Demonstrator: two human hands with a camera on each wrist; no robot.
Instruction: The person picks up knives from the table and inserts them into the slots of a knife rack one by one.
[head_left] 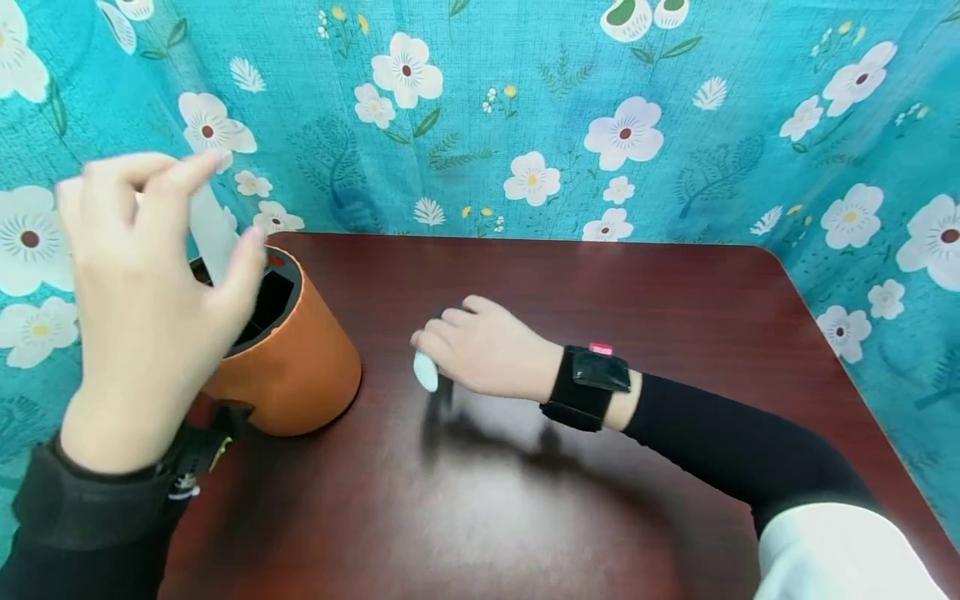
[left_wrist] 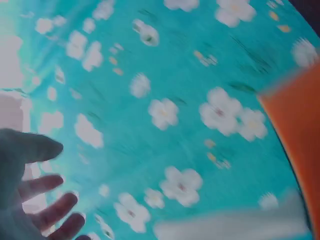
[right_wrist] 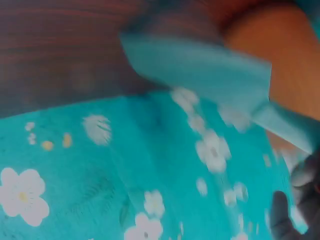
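Note:
My left hand point(head_left: 142, 275) is raised in front of the orange round container point(head_left: 307, 367), its fingers bent and spread from the thumb. A flat white piece point(head_left: 210, 229) stands up out of the container's dark slotted top, partly behind that hand. In the left wrist view, the fingers point(left_wrist: 60, 207) hold nothing, and the blurred white piece point(left_wrist: 230, 225) lies apart from them. My right hand point(head_left: 480, 346) grips a cleaver-shaped knife by its handle, over the table right of the container. The right wrist view shows its broad pale teal blade point(right_wrist: 200, 70) and slim handle point(right_wrist: 287, 125).
A dark red-brown table point(head_left: 600, 283) with a rounded far corner lies under both hands. Behind it hangs a turquoise flowered cloth point(head_left: 465, 125), close to the table's far and right edges. The right arm's shadow falls across the tabletop.

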